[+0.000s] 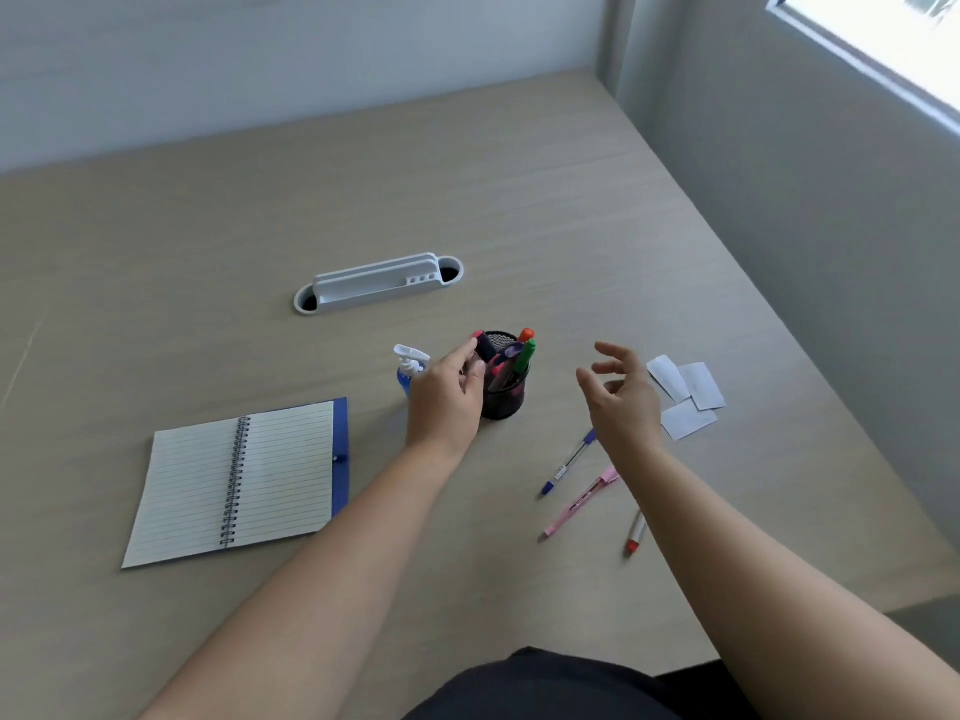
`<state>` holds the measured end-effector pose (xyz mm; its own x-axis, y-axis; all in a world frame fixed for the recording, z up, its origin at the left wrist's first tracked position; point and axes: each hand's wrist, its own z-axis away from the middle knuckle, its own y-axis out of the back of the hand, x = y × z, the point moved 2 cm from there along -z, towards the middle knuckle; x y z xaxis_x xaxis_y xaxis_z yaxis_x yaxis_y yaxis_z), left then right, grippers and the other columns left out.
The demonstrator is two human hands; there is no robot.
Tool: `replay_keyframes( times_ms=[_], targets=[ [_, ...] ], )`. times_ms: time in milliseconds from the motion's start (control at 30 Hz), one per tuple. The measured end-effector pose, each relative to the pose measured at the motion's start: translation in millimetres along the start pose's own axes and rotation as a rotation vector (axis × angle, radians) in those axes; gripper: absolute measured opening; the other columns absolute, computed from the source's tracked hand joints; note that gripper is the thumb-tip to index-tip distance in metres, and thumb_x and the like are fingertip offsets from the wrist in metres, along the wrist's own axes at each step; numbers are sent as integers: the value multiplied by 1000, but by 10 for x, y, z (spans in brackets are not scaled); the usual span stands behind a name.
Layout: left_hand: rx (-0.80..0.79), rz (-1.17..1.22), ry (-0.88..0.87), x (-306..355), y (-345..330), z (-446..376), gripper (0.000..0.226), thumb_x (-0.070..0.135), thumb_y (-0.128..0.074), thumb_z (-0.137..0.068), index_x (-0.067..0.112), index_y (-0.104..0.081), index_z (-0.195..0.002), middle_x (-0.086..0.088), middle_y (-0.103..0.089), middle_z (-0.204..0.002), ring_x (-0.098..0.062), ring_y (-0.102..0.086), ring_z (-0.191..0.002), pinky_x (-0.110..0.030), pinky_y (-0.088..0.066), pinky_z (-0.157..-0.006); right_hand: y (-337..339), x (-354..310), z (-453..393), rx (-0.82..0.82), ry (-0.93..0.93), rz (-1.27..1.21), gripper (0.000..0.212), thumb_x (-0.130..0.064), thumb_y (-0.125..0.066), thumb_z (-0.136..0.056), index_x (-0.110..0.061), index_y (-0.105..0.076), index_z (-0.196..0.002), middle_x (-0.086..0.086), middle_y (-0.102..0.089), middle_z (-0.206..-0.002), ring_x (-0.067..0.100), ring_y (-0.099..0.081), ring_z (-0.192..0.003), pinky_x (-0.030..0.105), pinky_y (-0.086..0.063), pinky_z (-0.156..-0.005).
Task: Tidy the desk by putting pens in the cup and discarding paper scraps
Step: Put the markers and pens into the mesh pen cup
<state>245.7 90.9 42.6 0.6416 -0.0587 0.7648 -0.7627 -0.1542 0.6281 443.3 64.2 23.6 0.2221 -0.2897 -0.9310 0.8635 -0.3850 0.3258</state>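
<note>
A black mesh pen cup (506, 394) stands mid-desk and holds several markers, among them a green one (525, 356) and a dark one with a red cap (484, 344). My left hand (448, 394) grips the cup's left side, thumb at the rim beside the dark marker. My right hand (621, 394) hovers open to the right of the cup, holding nothing. Below it on the desk lie a blue pen (567, 464), a pink pen (581, 502) and a red-tipped pen (636, 533). Three white paper scraps (685, 389) lie just right of my right hand.
An open spiral notebook (234, 483) with a blue cover lies at the left. A small blue spray bottle (409, 368) stands behind my left hand. A white cable-port organiser (379, 284) sits farther back. The desk's right edge (831, 407) runs along a grey wall.
</note>
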Motion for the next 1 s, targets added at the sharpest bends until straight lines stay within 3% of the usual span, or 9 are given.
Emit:
replay_keyframes(
  times_ms=[100,167,267,367,433,567,733,900,1000],
  targets=[
    [26,66,-84,73,-43,174,35,6,-59,-90,8,-62,-124,-5,-65,-109,4,-62,-74,-1,-38,-75,173,138,-26,43,-76,43,32,-19,-57,-87,-28,-55,-117,-2,-62,-102,15,-56,-68,31,-47,-64],
    [1,154,-161,125,-128,340,31,2,-62,-86,8,-64,-116,-2,-55,-112,2,-62,-77,-3,-45,-70,287,245,-44,39,-159,139,34,-18,-56,-86,-23,-55,-119,-5,-60,-87,16,-57,-75,31,-43,-67],
    [-193,155,-225,147,-372,527,22,7,-65,-84,10,-64,-105,-1,-55,-100,-7,-61,-72,-7,-47,-65,373,412,15,-93,-286,379,37,-23,-61,-84,-16,-50,-120,-2,-58,-74,15,-57,-68,28,-39,-57],
    [-446,1,-228,85,-682,571,14,14,-65,-84,14,-66,-98,2,-58,-88,-12,-58,-69,-21,-52,-69,306,608,137,-215,-350,510,58,-28,-70,-76,-16,-42,-126,8,-66,-89,25,-66,-82,34,-53,-69],
    [-553,-132,-197,31,-857,543,14,19,-66,-83,16,-66,-96,3,-58,-86,-14,-57,-71,-32,-54,-76,228,694,198,-254,-351,567,66,-31,-72,-75,-15,-38,-129,12,-67,-99,30,-65,-94,36,-53,-78],
    [-699,-346,-106,-17,-1055,477,35,30,-71,-80,14,-61,-110,-8,-60,-111,-25,-60,-99,-33,-50,-88,126,689,171,-279,-348,593,62,-22,-67,-77,-13,-34,-130,15,-64,-109,32,-63,-100,34,-49,-76],
    [-723,-408,-43,-47,-1047,463,35,17,-61,-83,16,-56,-118,-9,-57,-119,-28,-57,-110,-33,-46,-96,177,630,90,-240,-389,547,63,-17,-69,-76,-12,-33,-128,10,-60,-96,29,-60,-87,30,-46,-70],
    [-758,-440,48,-168,-788,512,48,14,-54,-81,15,-55,-128,-11,-60,-116,-29,-55,-111,-32,-46,-94,289,713,39,-230,-538,256,59,-9,-69,-74,-16,-32,-119,15,-55,-96,30,-59,-59,41,-57,-59],
    [-728,-447,48,-172,-606,556,37,17,-52,-84,19,-63,-119,-9,-54,-107,-30,-57,-101,-30,-46,-84,311,681,-9,-253,-606,20,56,1,-63,-76,-18,-32,-118,18,-51,-79,21,-44,-42,29,-43,-43]
  ],
)
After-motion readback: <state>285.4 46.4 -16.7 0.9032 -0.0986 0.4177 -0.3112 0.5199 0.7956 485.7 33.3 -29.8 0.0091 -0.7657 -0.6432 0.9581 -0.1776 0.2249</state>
